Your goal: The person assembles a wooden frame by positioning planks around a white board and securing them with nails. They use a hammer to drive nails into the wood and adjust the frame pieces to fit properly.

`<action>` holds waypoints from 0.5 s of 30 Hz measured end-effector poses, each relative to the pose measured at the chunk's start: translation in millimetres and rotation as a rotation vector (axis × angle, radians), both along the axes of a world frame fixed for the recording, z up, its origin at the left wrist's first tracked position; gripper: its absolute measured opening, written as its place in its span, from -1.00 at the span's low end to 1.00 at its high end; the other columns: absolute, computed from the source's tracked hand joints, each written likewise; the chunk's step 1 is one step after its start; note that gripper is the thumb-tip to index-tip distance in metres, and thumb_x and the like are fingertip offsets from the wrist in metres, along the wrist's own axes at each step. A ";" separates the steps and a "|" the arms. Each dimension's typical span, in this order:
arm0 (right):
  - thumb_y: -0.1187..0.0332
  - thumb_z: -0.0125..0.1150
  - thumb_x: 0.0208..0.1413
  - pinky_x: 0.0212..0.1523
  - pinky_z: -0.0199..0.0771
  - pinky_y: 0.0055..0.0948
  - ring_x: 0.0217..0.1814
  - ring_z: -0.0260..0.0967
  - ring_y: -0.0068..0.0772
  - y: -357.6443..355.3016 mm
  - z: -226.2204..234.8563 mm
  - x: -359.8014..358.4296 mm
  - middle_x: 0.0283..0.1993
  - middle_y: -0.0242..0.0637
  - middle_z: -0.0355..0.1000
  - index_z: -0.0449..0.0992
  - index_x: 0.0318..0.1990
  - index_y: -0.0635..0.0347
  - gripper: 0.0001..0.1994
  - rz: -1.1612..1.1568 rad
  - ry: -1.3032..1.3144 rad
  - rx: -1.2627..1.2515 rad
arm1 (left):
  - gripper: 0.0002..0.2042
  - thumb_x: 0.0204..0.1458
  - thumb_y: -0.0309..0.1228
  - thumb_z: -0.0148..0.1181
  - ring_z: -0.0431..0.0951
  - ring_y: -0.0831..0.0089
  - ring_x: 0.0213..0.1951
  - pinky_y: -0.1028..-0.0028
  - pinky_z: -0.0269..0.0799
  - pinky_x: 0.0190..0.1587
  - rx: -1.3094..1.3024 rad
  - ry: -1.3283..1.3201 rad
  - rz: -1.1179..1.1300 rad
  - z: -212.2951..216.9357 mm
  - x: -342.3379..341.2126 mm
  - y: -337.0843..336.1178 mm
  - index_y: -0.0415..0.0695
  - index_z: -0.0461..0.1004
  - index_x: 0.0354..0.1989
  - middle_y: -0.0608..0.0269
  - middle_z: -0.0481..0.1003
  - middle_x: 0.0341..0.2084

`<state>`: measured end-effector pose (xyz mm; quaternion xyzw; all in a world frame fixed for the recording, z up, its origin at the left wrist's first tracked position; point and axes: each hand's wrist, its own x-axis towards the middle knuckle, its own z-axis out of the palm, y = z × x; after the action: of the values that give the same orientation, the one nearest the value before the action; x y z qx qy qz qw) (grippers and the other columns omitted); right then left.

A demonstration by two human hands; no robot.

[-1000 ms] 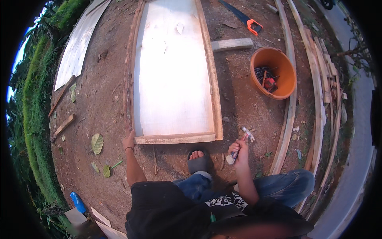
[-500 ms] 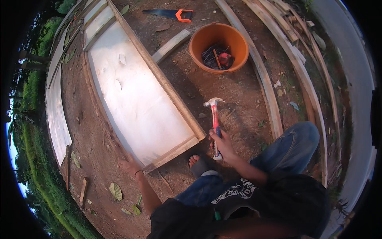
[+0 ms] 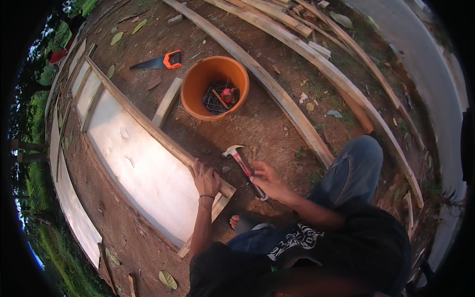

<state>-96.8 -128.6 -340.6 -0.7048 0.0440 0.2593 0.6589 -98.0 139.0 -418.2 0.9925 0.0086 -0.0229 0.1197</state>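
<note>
My right hand (image 3: pixel 271 182) is closed round the grip of a claw hammer (image 3: pixel 241 162), its metal head tilted up and to the left above the soil. On the right rail of a long wooden frame (image 3: pixel 173 151), close to its near corner, lies my left hand (image 3: pixel 206 179), with the fingers bent over the wood. Whether a small thing is also between those fingers, I cannot tell. A pale, shiny sheet (image 3: pixel 143 171) fills the frame, which rests on the ground, and two dry leaf-like pieces lie on it.
Beyond the hammer stands an orange bucket (image 3: pixel 190 94) holding nails and a red tool. A handsaw (image 3: pixel 153 62) lies farther left, near a short wood block (image 3: pixel 167 101). Long timbers (image 3: pixel 277 89) stretch along the right, beside a paved strip (image 3: pixel 420 59). My bent knee (image 3: pixel 363 158) is at right.
My left hand has moved from the frame's left near corner to its right rail. The hammer, still in my right hand, now tilts more to the left. The view has shifted right.
</note>
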 end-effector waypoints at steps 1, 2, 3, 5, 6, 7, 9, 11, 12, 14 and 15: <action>0.41 0.25 0.27 0.19 0.46 -0.33 0.26 0.41 -0.27 -10.5 24.3 12.5 0.30 -0.13 0.34 0.29 0.34 0.23 -0.49 -0.028 -0.022 0.016 | -0.69 -0.03 -0.26 0.30 0.25 -0.02 0.37 -0.21 -0.24 0.51 0.063 0.056 -0.008 -0.9 2.2 -4.0 -0.10 0.67 -0.12 -0.01 0.54 0.07; 0.43 0.22 0.28 0.19 0.46 -0.33 0.25 0.41 -0.27 -19.6 44.5 25.0 0.30 -0.16 0.35 0.30 0.33 0.24 -0.51 -0.053 -0.070 0.051 | -0.78 -0.07 -0.26 0.27 0.34 0.02 0.30 -0.22 -0.28 0.52 -0.036 -0.056 -0.014 0.7 5.0 -4.0 -0.09 0.71 -0.31 0.00 0.60 -0.07; 0.45 0.20 0.29 0.19 0.46 -0.34 0.25 0.42 -0.28 -27.1 63.3 34.5 0.30 -0.19 0.36 0.30 0.33 0.24 -0.53 -0.073 -0.115 0.090 | -0.77 -0.07 -0.26 0.27 0.35 0.03 0.30 -0.22 -0.30 0.52 -0.085 -0.012 -0.041 5.0 9.7 -0.2 -0.09 0.71 -0.30 0.00 0.61 -0.09; 0.47 0.16 0.29 0.19 0.46 -0.33 0.24 0.43 -0.30 -32.7 110.2 46.2 0.29 -0.19 0.37 0.31 0.33 0.25 -0.54 -0.159 -0.209 0.180 | -0.76 -0.06 -0.25 0.28 0.37 0.05 0.29 -0.21 -0.34 0.53 -0.168 0.079 -0.089 13.0 26.5 16.9 -0.08 0.70 -0.27 0.01 0.61 -0.11; 0.49 0.15 0.29 0.19 0.45 -0.33 0.24 0.43 -0.30 -32.6 127.4 49.6 0.28 -0.19 0.38 0.31 0.33 0.25 -0.54 -0.178 -0.258 0.164 | -0.68 -0.03 -0.18 0.31 0.36 0.08 0.30 -0.20 -0.38 0.53 -0.201 0.102 -0.135 6.6 35.1 31.6 -0.09 0.68 -0.15 0.03 0.60 -0.04; 0.50 0.13 0.29 0.19 0.45 -0.33 0.24 0.43 -0.31 -33.2 141.8 52.6 0.27 -0.20 0.39 0.31 0.33 0.26 -0.54 -0.198 -0.307 0.138 | -0.63 -0.02 -0.14 0.31 0.35 0.08 0.32 -0.21 -0.39 0.53 -0.158 0.070 -0.174 5.4 43.6 38.2 -0.08 0.66 -0.09 0.05 0.58 0.01; 0.50 0.12 0.29 0.19 0.44 -0.34 0.23 0.44 -0.32 -32.5 164.9 57.7 0.26 -0.19 0.40 0.32 0.33 0.26 -0.55 -0.202 -0.393 0.017 | -0.53 0.00 -0.05 0.33 0.31 0.06 0.35 -0.22 -0.41 0.53 -0.062 0.011 -0.251 9.5 60.0 54.8 -0.06 0.63 0.03 0.07 0.54 0.10; 0.50 0.11 0.30 0.18 0.44 -0.35 0.21 0.45 -0.34 -35.3 181.4 60.2 0.26 -0.19 0.41 0.33 0.33 0.26 -0.56 -0.220 -0.454 -0.112 | -0.34 0.01 0.21 0.24 0.13 0.00 0.44 -0.45 -0.58 0.42 -0.008 0.290 -0.355 17.7 67.5 71.4 0.00 0.57 0.17 0.10 0.37 0.31; 0.49 0.12 0.30 0.18 0.44 -0.35 0.20 0.45 -0.35 -38.5 188.3 60.7 0.25 -0.19 0.41 0.33 0.32 0.26 -0.56 -0.236 -0.475 -0.180 | -0.30 0.00 0.26 0.21 0.09 -0.02 0.46 -0.50 -0.62 0.38 -0.012 0.414 -0.435 23.9 67.0 75.3 0.01 0.57 0.18 0.11 0.32 0.35; 0.52 0.11 0.29 0.16 0.44 -0.38 0.19 0.45 -0.38 -40.8 208.2 64.9 0.24 -0.21 0.43 0.34 0.31 0.26 -0.57 -0.304 -0.532 -0.264 | -0.20 -0.02 0.41 0.10 -0.08 -0.04 0.52 -0.64 -0.73 0.25 -0.010 0.620 -0.574 27.8 81.4 91.5 0.03 0.55 0.21 0.16 0.18 0.45; 0.55 0.09 0.29 0.15 0.44 -0.40 0.19 0.46 -0.40 -41.4 216.8 67.1 0.22 -0.22 0.44 0.35 0.31 0.26 -0.57 -0.353 -0.555 -0.279 | -0.20 -0.02 0.41 0.10 -0.10 -0.04 0.53 -0.64 -0.73 0.26 0.015 0.662 -0.589 21.7 85.2 96.5 0.03 0.54 0.22 0.18 0.15 0.47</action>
<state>-29.8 -170.0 -123.8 -0.8131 0.0196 -0.0682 0.5777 -12.8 235.5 -396.5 0.8926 -0.2367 -0.3727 0.0916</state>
